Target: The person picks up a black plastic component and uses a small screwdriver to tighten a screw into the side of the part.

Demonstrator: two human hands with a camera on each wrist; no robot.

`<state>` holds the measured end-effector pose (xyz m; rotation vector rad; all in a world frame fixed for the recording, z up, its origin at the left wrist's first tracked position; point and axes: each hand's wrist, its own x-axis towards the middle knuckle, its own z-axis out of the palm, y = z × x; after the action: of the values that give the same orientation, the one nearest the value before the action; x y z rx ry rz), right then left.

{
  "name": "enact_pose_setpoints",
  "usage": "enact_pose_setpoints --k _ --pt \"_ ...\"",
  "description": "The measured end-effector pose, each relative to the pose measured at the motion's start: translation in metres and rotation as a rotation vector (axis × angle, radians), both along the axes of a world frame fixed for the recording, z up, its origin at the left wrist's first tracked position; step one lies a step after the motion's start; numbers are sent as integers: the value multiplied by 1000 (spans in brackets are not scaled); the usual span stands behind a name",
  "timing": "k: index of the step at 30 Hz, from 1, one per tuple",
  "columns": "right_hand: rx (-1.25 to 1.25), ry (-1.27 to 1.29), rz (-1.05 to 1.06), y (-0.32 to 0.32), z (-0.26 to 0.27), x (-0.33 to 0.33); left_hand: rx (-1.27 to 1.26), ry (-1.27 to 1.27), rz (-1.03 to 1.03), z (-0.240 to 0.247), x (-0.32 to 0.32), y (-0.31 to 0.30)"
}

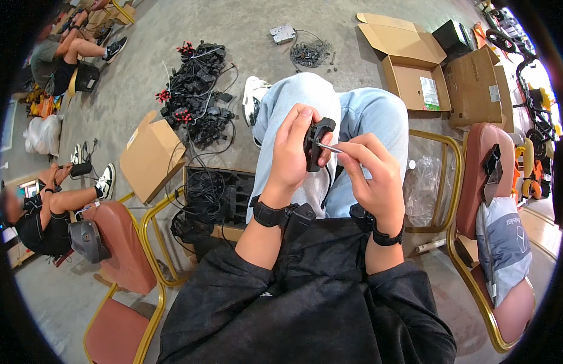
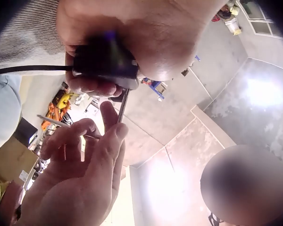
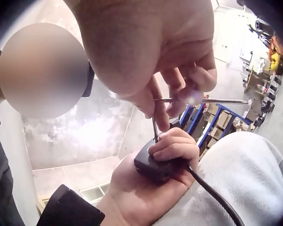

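Note:
My left hand (image 1: 288,158) holds a small black plastic device (image 1: 318,136) above my lap, its fingers curled around the back. A black cable (image 3: 216,195) runs out of the device in the right wrist view. Between thumb and fingers, my right hand (image 1: 376,179) pinches a thin metal rod (image 1: 330,148), whose end meets the device's face. In the right wrist view, one metal length points down to the device and another metal length (image 3: 226,100) sticks out sideways past the fingers. The rod's tip is hidden at the device.
On the floor ahead lie a heap of black devices and cables (image 1: 196,91) and a pile of small parts (image 1: 312,54). An open cardboard box (image 1: 409,67) stands at right. Chairs (image 1: 120,242) flank me, with a black tray (image 1: 236,188) beside my left leg. People sit at left.

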<state>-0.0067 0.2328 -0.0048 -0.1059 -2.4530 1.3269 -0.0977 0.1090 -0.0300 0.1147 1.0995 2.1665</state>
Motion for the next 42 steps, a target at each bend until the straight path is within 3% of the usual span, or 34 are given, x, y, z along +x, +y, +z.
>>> enact_pose_setpoints --k 2,15,18,20,21,26,29,42 --pt "61 107 -15 0 -2 -2 6 -2 5 1 0 1" --pt "160 99 -13 2 -7 -3 6 -33 16 0 0 2" --pt "79 -17 -2 0 0 0 -19 -11 30 1 1 4" --pt "-169 -121 -49 -2 4 3 -42 13 43 1 2 5" --pt "-169 -121 -48 -2 4 3 -27 -3 44 1 2 5" --pt "-47 10 -54 -1 -1 0 32 -17 29 -2 1 3" --pt "26 -35 -38 -1 3 -1 -3 -32 36 0 0 3" --pt "71 112 -41 2 -5 -1 -62 26 23 1 2 4"
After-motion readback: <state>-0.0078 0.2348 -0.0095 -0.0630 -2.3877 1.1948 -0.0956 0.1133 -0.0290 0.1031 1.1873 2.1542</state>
